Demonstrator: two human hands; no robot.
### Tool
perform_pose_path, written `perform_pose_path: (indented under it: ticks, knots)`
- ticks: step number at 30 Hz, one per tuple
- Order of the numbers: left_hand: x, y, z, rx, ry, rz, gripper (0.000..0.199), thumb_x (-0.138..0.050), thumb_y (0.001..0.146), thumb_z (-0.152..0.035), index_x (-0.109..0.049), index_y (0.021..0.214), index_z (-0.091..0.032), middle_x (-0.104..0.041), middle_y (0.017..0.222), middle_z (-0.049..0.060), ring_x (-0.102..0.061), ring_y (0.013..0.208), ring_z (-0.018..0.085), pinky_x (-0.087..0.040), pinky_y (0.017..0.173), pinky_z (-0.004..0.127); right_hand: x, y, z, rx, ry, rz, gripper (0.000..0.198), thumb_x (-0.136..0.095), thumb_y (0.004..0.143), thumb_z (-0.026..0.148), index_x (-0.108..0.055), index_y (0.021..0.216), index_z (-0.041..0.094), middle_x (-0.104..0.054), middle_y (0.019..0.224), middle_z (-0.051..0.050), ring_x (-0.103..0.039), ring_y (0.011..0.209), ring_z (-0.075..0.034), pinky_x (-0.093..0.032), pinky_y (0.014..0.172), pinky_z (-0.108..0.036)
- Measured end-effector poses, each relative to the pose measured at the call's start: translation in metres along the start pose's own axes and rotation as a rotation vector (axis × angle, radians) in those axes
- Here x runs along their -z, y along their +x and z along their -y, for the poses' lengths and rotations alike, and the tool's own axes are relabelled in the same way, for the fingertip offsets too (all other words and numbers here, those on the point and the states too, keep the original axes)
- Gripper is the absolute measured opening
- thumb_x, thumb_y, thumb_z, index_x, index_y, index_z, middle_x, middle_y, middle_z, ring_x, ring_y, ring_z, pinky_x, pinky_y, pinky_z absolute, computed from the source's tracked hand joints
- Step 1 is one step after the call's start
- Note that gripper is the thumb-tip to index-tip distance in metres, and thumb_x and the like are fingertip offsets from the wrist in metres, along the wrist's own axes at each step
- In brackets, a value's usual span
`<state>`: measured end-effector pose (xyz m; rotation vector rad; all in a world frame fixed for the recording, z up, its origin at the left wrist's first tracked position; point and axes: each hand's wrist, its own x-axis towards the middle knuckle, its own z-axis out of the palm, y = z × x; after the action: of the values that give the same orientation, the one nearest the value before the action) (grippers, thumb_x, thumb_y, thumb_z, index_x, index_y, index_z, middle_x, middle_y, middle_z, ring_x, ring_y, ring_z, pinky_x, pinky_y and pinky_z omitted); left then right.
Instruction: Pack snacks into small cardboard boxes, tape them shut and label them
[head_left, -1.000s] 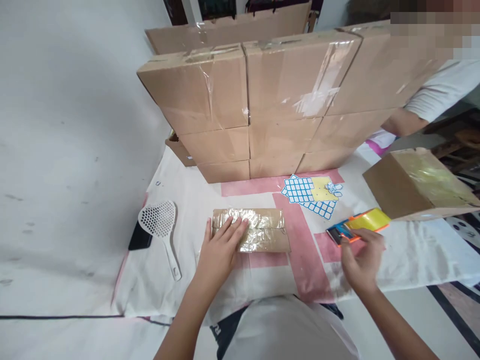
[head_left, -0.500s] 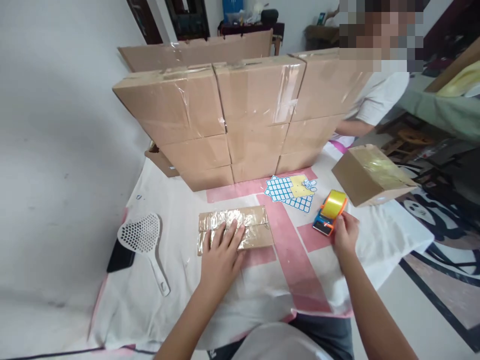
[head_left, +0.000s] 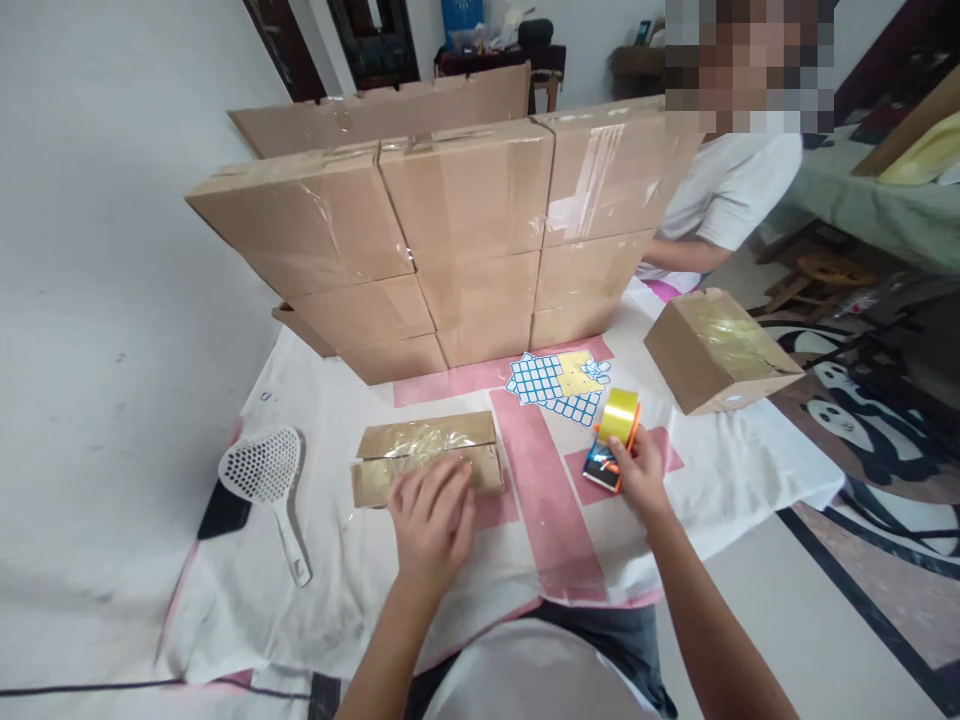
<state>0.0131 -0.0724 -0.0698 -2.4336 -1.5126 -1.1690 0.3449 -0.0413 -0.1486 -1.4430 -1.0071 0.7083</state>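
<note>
A small flat cardboard box (head_left: 427, 440) with shiny tape along its top seam lies in front of me. My left hand (head_left: 433, 515) is at its near edge, fingers bent and partly apart, holding nothing; whether the fingertips press on the box is hard to tell. My right hand (head_left: 637, 475) grips a tape dispenser (head_left: 616, 440) with a yellow roll and an orange and blue frame, just right of the box. Beyond the dispenser lie sheets with a blue grid pattern (head_left: 559, 385).
Taped cardboard boxes (head_left: 472, 230) form a wall across the back. Another box (head_left: 720, 350) sits at the right. A white slotted skimmer (head_left: 270, 480) rests over a dark flat object (head_left: 223, 510) at the left. A person in a white shirt (head_left: 750, 190) is behind the boxes.
My left hand has drawn back from the box top to its near edge, its fingers now more bent. My right hand has brought the tape dispenser slightly closer to the box. The view has shifted.
</note>
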Motion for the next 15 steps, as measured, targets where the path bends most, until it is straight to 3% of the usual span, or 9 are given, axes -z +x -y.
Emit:
perform_pose_path:
  ticks: [3, 7, 10, 15]
  knots:
    - [-0.019, -0.014, -0.035, -0.050, -0.274, 0.035, 0.031, -0.059, 0.089, -0.014, -0.064, 0.118, -0.027, -0.070, 0.101, 0.007, -0.067, 0.092, 0.022, -0.050, 0.087, 0.039, -0.023, -0.032, 0.018, -0.072, 0.167, 0.074, 0.039, -0.073, 0.084, 0.054, -0.069, 0.101, 0.020, -0.075, 0.089, -0.007, -0.070, 0.077, -0.024, -0.058, 0.067, -0.036]
    - [-0.044, -0.012, -0.078, 0.247, -0.487, 0.305, 0.032, -0.062, 0.093, -0.034, -0.065, 0.121, -0.020, -0.056, 0.103, 0.010, -0.063, 0.092, 0.021, -0.055, 0.079, 0.035, -0.047, -0.062, 0.045, -0.132, 0.315, 0.069, 0.045, -0.052, 0.094, 0.065, -0.067, 0.085, 0.023, -0.069, 0.071, -0.004, -0.063, 0.059, -0.022, -0.053, 0.054, -0.034]
    - [-0.055, -0.002, -0.091, 0.391, -0.615, 0.354, 0.028, -0.061, 0.094, -0.041, -0.073, 0.110, -0.020, -0.048, 0.094, 0.006, -0.057, 0.088, 0.020, -0.053, 0.078, 0.035, -0.050, -0.067, 0.053, -0.153, 0.341, 0.104, 0.052, -0.039, 0.099, 0.065, -0.066, 0.083, 0.023, -0.067, 0.069, -0.005, -0.061, 0.058, -0.022, -0.052, 0.052, -0.034]
    - [-0.066, 0.013, -0.094, 0.511, -0.795, 0.401, 0.015, -0.067, 0.090, -0.034, -0.076, 0.084, -0.023, -0.047, 0.082, 0.002, -0.051, 0.080, 0.017, -0.046, 0.073, 0.032, -0.041, -0.063, 0.039, 0.022, 0.204, 0.143, 0.053, -0.041, 0.099, 0.063, -0.070, 0.085, 0.021, -0.069, 0.075, -0.008, -0.063, 0.066, -0.024, -0.054, 0.060, -0.038]
